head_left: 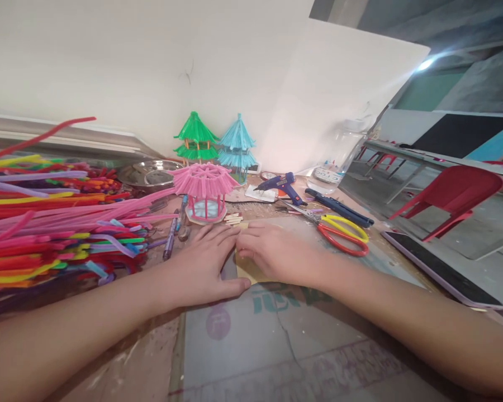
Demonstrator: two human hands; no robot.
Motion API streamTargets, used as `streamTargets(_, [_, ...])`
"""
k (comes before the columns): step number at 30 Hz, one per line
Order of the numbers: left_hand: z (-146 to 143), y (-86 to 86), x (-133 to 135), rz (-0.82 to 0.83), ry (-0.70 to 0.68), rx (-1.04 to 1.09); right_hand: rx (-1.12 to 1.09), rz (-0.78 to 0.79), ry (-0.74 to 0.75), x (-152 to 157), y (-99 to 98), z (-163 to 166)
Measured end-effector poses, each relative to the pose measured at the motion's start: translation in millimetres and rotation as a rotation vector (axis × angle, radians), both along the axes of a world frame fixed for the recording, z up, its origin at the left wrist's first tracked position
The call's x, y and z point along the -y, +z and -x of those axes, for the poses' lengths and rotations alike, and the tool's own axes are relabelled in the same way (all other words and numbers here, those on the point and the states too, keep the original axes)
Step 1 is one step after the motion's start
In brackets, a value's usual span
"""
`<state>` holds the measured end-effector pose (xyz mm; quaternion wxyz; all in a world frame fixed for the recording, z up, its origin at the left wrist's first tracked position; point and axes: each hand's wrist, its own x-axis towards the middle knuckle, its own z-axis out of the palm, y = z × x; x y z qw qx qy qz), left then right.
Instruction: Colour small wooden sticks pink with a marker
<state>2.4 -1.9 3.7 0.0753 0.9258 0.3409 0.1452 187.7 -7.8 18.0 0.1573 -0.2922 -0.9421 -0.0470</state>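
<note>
Both your hands lie flat on a small tan card that sits on the grey printed board, in front of you and a little short of the pink pavilion model. Neither hand is closed around anything: your left hand is spread palm down with its thumb along the card's near edge, and your right hand lies over the card's right part, fingers stretched leftward until they almost meet the left fingertips.

The step looks like pinning or flattening the card, so press straight down through the pads rather than the heel of the palm; sideways push on that smooth board would likely let the card skate. Spread the load to both ends so no corner lifts. Mind your right wrist too, since the red-and-yellow scissors lie just beside it.

As for how the card lies: only a narrow strip shows between your hands, and that strip runs away from you, toward the little stack of wooden sticks by the pavilion. Its long axis seems to follow that near-to-far line, but your right hand hides the rest (its true width cannot be told). It lies flat, face up, with no visible tilt.
</note>
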Motion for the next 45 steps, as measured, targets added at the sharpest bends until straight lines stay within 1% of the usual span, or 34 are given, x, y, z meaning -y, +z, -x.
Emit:
streamTargets(2, [0,-0.6,0,-0.012,-0.007,-0.004,0.009,0.077,0.078,8,3.9,1])
streamTargets(4, [0,-1.6,-1,-0.029,-0.019,-0.008,0.014,0.091,0.124,11,5.0,1])
streamTargets(6, [0,-2.3,-1,-0.030,-0.027,-0.014,0.036,0.037,0.103,6,2.9,1])
streamTargets(9, [0,-2.3,-1,-0.022,-0.016,-0.012,0.058,-0.050,0.003,-3,-1.9,-1])
streamTargets(11, [0,-2.2,-1,-0.023,-0.005,-0.011,0.028,-0.010,0.001,-3,-3.5,-2])
streamTargets(13, [0,-2.4,-1,-0.029,-0.011,-0.016,-0.017,0.067,0.048,2,-3.8,-2])
streamTargets(15, [0,-2.9,-1,-0.033,-0.028,-0.015,-0.049,0.099,0.072,5,-4.1,0])
streamTargets(20, [1,-3.2,-2,-0.007,-0.036,0.019,-0.031,0.026,0.017,-2,-6.2,4])
streamTargets(24, [1,-4.8,-2,-0.026,-0.017,-0.002,-0.057,0.094,0.047,5,-5.8,4])
streamTargets(26, [1,-5.5,-2,-0.035,-0.027,0.000,-0.058,0.071,0.055,6,-5.7,4])
streamTargets(29, [1,-5.6,-2,-0.027,-0.031,0.036,-0.019,0.014,0.028,-1,-5.8,6])
streamTargets(31, [1,-6.0,-3,-0.018,-0.020,0.043,-0.016,0.022,0.025,-2,-5.6,7])
streamTargets(35, [1,-8.5,-4,-0.038,-0.010,0.008,-0.048,0.071,0.063,8,-5.7,8])
streamTargets(38, [1,-8.1,-4,-0.048,-0.029,0.028,-0.024,0.015,0.058,8,-6.2,8])
streamTargets(41, [0,-5.5,-2,-0.015,-0.021,0.065,0.006,-0.024,0.040,1,-5.1,9])
streamTargets(45, [0,-6.2,-2,-0.023,-0.004,0.031,-0.033,0.074,0.060,7,-2.7,9])
